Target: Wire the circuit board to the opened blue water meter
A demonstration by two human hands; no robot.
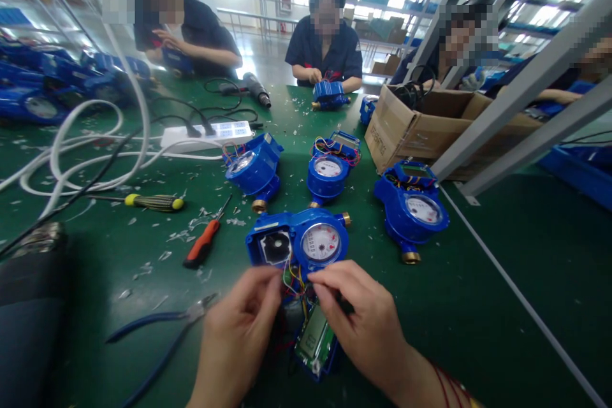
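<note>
The green bench (482,312) lies open to the right of the work, bare up to a pale line that runs toward its near right corner. To the left the room is tighter: pliers (157,331) lie just beside the left wrist, and a red screwdriver (203,245) and a yellow one (153,202) lie further out among plastic scraps.

The meter (299,242) sits at the near edge, about midway along, dial up, with its side compartment open. Its board (315,338) lies toward the person, hanging from coloured wires (292,279).

Both hands come in from the near edge and meet over those wires. The left hand (239,325) is curled, fingertips pinched at the bundle's left side. The right hand (363,325) arches over the board, thumb and forefinger closed at the bundle's right. Both seem to grip wires, though the strands are too small to tell apart.

Beyond the meter three more stand in a row — left (253,169), middle (329,169), right (414,207) — near but not touching it. A box (406,131) stands behind the right one, under slanted metal struts (526,89). A power strip (205,135) and a looped white cable (86,159) fill the far left. Other people sit along the far edge — one holds a meter of their own.
</note>
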